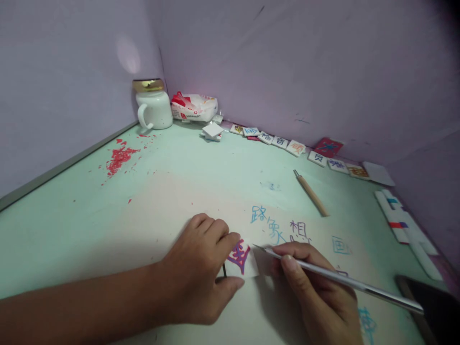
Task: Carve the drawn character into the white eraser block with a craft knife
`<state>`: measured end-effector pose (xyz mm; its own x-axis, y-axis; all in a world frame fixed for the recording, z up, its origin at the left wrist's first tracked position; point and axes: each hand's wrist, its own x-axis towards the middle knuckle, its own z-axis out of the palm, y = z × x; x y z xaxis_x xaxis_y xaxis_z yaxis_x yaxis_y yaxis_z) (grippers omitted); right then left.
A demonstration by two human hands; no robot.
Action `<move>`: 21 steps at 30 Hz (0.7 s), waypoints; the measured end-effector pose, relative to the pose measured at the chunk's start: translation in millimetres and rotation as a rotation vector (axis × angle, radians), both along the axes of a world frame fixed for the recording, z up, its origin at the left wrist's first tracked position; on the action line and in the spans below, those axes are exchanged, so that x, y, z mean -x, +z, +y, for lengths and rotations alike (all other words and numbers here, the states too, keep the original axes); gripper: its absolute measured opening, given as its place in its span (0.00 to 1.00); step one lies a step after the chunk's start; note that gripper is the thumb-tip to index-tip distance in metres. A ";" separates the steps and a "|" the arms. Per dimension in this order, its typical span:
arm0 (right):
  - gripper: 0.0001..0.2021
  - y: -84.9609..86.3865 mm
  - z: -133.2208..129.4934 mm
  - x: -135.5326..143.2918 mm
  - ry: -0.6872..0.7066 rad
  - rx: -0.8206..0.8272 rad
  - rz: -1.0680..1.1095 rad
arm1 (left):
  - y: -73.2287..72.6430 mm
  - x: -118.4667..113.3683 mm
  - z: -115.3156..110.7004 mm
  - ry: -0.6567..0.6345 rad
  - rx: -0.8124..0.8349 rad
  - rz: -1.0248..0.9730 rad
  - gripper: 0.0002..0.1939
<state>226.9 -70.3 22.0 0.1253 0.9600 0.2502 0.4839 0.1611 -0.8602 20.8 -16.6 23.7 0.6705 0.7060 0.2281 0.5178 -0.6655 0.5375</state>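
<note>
A small white square (250, 266) with a purple and red character lies on the paper-covered table. My left hand (206, 268) is closed around its left side, index finger on the upper edge and thumb by the lower edge. In my right hand (312, 282) is a slim silver craft knife (345, 277), pinched between thumb and fingers. The knife's tip points left, close to the square's upper right corner; whether it touches is too small to tell. Part of the square is hidden under my left fingers.
Red shavings (120, 159) lie at the left, before a white mug (155, 110) and a tissue pack (196, 107). Carved squares (280, 141) line the back wall. A wooden-handled tool (311, 192) lies right of centre, white markers (413, 235) and a dark object (427, 306) at the right.
</note>
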 end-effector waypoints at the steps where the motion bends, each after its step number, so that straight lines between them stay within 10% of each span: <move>1: 0.06 0.8 -0.4 2.2 -0.006 0.006 0.006 | -0.2 0.0 0.1 -0.001 0.002 0.001 0.15; 21: 0.07 5.7 -7.8 22.8 -0.081 0.109 0.207 | -2.9 -0.7 -0.2 0.004 -0.004 -0.041 0.15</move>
